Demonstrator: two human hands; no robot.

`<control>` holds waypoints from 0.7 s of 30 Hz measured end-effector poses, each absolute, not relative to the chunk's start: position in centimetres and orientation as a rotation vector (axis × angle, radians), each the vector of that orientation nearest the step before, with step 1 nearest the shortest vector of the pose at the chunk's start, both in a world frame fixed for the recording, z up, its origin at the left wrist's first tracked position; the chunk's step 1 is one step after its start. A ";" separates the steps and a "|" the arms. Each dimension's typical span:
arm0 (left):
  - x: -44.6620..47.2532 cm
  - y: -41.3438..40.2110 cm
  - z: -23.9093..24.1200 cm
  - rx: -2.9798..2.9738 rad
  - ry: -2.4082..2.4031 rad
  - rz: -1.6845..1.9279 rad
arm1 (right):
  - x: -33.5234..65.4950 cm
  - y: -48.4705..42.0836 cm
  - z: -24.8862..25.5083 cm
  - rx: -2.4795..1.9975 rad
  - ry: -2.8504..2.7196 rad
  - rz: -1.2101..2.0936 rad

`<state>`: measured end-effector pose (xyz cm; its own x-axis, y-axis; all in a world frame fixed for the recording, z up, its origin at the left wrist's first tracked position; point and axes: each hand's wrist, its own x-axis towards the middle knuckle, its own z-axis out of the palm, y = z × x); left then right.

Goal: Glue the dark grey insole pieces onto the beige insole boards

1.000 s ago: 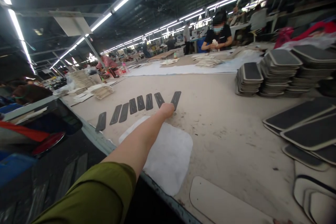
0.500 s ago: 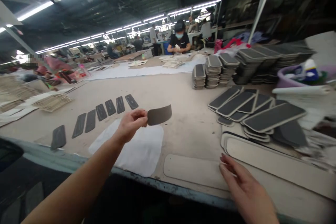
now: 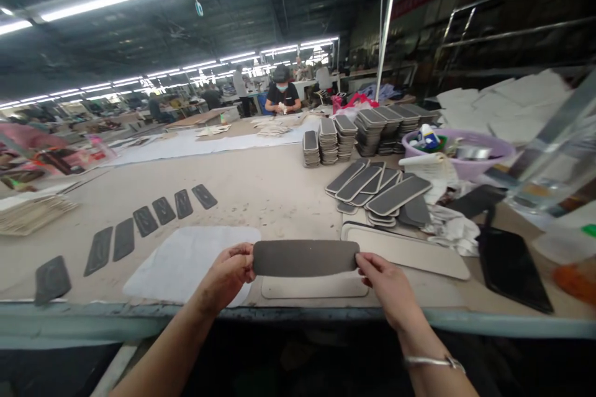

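A long dark grey strip with rounded ends [image 3: 305, 257] is held level between both hands, just above the table's near edge. My left hand [image 3: 228, 276] pinches its left end and my right hand [image 3: 388, 285] pinches its right end. Directly below the strip a pale beige piece of the same shape [image 3: 314, 287] lies flat on the table. A white cloth pad [image 3: 186, 257] lies to the left of it. A row of several dark strips [image 3: 144, 221] runs diagonally over the left part of the table.
Fanned and stacked grey-and-cream pieces [image 3: 377, 189] fill the right middle, with taller stacks [image 3: 328, 139] behind. A purple basin [image 3: 459, 149], a black sheet [image 3: 510, 267] and white rags [image 3: 454, 232] sit at right. Another person [image 3: 282, 96] works at the table's far end.
My left hand brought the dark strip from the row back to the near edge. My right hand came up and took its other end. The view swung right.
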<state>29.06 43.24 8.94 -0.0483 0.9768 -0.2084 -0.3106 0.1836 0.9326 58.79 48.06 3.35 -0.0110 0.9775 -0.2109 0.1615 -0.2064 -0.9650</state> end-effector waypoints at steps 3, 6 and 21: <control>29.0 43.3 7.8 0.732 1.103 1.229 | 59.9 48.3 3.7 -1.621 -1.399 1.154; 28.6 43.1 5.8 0.739 1.151 1.177 | 60.6 48.5 3.7 -1.798 -1.642 0.948; 27.1 44.0 0.3 1.391 1.947 0.479 | 60.0 49.9 1.9 -2.158 -1.988 0.889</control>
